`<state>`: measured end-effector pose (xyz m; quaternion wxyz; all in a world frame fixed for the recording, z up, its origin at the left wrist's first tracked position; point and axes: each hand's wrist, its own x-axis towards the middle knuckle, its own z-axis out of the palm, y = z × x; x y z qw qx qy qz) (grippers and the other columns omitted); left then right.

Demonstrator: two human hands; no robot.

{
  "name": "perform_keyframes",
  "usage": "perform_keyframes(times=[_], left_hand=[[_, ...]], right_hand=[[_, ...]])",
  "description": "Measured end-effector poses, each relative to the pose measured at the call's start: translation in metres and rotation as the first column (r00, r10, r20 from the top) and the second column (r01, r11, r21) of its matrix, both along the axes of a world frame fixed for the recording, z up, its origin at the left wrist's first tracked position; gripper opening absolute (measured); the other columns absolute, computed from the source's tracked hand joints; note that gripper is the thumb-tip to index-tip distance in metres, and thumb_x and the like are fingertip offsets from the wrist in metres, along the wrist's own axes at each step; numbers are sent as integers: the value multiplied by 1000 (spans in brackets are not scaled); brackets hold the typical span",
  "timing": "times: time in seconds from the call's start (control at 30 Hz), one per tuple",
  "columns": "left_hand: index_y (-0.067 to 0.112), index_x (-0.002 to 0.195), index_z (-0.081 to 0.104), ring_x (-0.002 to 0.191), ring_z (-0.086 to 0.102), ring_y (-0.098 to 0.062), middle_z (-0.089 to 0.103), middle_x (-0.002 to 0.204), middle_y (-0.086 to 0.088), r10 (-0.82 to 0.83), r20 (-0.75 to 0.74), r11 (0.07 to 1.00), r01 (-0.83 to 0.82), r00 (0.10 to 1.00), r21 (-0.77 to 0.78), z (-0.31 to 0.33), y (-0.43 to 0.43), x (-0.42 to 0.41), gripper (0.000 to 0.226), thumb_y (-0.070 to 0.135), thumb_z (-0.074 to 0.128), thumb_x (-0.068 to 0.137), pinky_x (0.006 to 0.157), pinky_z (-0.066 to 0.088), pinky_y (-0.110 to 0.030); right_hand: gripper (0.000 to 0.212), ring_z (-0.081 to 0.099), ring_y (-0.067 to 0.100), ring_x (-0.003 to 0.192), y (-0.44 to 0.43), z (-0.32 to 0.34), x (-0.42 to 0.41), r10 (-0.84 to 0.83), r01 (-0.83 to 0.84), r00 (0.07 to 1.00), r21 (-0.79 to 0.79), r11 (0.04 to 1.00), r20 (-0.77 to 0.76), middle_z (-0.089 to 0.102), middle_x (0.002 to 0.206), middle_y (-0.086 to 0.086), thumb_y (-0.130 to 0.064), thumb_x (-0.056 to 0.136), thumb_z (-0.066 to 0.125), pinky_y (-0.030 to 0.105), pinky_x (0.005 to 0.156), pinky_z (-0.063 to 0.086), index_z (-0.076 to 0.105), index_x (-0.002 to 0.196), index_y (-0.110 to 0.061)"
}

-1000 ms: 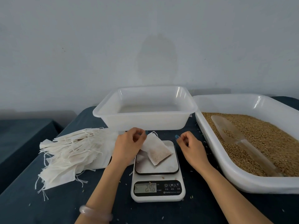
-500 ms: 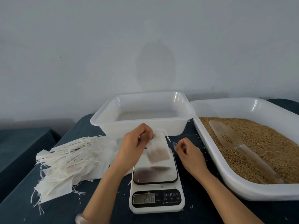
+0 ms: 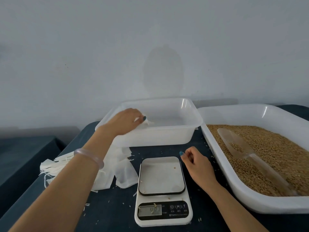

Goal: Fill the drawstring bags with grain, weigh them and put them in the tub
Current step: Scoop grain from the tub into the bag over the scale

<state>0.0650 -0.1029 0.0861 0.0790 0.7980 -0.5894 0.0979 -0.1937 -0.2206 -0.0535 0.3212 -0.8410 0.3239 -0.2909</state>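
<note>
The bag (image 3: 146, 122) is off the scale (image 3: 161, 175), now bare at lower centre, and hangs inside the tub's (image 3: 167, 136) left rim, seemingly pinched by the left hand (image 3: 127, 122), while the right hand (image 3: 196, 164) idles loosely curled and empty, so weighing is done and only the release remains.

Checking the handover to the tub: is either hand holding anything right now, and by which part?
The left hand pinches a drawstring bag over the tub; the hand hides which part. The right hand holds nothing.
</note>
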Motion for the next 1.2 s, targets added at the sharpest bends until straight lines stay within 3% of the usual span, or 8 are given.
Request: perform_keyframes(times=[0.2, 0.3, 0.37, 0.47, 0.63, 0.73, 1.03, 1.2], left_hand=[[15, 68, 31, 56, 36, -20, 39, 62, -5, 205, -205, 979, -195, 957, 64, -35, 14, -5, 66, 73, 9, 89, 57, 33, -33], [25, 90, 64, 68, 54, -16, 63, 81, 2, 124, -262, 988, -144, 957, -59, -30, 21, -8, 57, 60, 19, 100, 67, 45, -33], [30, 103, 66, 87, 59, -9, 67, 98, 13, 5, -208, 979, -48, 978, -200, -25, 28, -13, 31, 40, 36, 105, 79, 48, -31], [37, 88, 60, 89, 57, 1, 64, 87, 21, -102, -78, 949, 74, 992, -307, -19, 51, -34, 7, 33, 59, 94, 71, 44, -17], [37, 91, 60, 82, 57, 5, 63, 88, 24, 29, -130, 920, 25, 991, 391, -30, 89, -65, 24, 53, 66, 74, 75, 48, -21], [33, 106, 54, 88, 51, -7, 50, 99, 17, 112, -22, 828, -81, 993, 554, -51, 99, -75, 36, 52, 66, 77, 79, 43, -26], [35, 104, 69, 86, 62, -6, 68, 94, 12, 193, 53, 923, -200, 980, 330, -54, 109, -62, 16, 42, 56, 96, 79, 47, -20], [33, 73, 62, 68, 59, -2, 63, 67, 14, 210, -216, 969, -233, 954, -86, -39, 94, -60, 17, 31, 74, 85, 64, 44, -17]], right_hand=[[21, 46, 4, 50, 0, 0, 0, -2, 2, 1000, 32, 999, 3, 54, 63, -9, -42, 95, 56, 18, 49, 33, 46, 80, -31], [22, 48, 0, 50, 0, 1, 0, 1, -2, 1000, 36, 999, 6, 53, 62, -9, -44, 95, 55, 18, 48, 32, 46, 79, -31], [22, 48, 0, 50, 1, 1, 0, 2, -3, 1000, 35, 999, 5, 53, 62, -8, -45, 95, 54, 18, 48, 32, 46, 79, -31], [23, 49, -3, 51, 0, 1, 0, -3, 4, 1000, 30, 1000, -6, 53, 61, -9, -45, 95, 55, 16, 47, 31, 45, 78, -32], [23, 50, -3, 52, 0, 1, 0, -11, 11, 1000, 15, 1000, -18, 54, 62, -10, -44, 95, 55, 15, 47, 30, 45, 79, -32], [20, 52, -5, 55, 1, 1, 0, 0, 0, 1000, 1, 1000, -17, 54, 63, -9, -43, 95, 56, 15, 46, 29, 46, 81, -32], [18, 53, -4, 58, 5, 4, -2, 24, -24, 1000, -10, 1000, -8, 57, 67, -10, -44, 94, 56, 15, 49, 31, 47, 83, -34], [28, 54, -2, 63, 10, 9, -2, 37, -37, 999, -11, 999, 38, 58, 68, -14, -61, 88, 54, 17, 54, 37, 48, 78, -36]])
